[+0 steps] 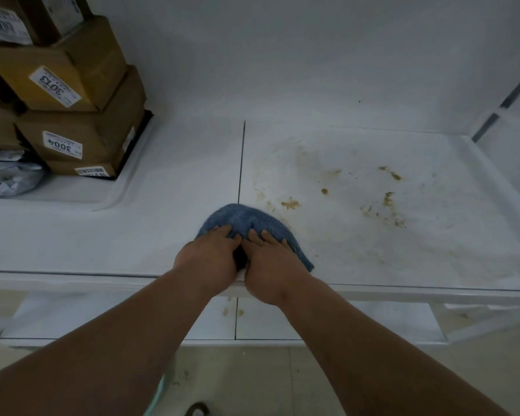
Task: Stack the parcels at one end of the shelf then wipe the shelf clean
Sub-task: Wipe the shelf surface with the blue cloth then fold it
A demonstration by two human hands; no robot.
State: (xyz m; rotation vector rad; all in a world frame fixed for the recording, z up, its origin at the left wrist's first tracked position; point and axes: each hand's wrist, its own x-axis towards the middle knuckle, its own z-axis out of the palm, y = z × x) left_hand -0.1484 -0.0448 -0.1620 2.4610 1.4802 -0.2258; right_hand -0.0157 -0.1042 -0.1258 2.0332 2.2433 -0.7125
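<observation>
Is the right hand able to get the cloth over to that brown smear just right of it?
Probably yes: the right hand presses the blue cloth, and bare shelf lies between it and the brown smear.

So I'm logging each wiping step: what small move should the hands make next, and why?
Probably slide the blue knitted cloth rightward. Both the left hand and right hand press it beside the seam, brown smears lie just right of it on the white shelf, and the stacked cardboard parcels sit far left.
</observation>
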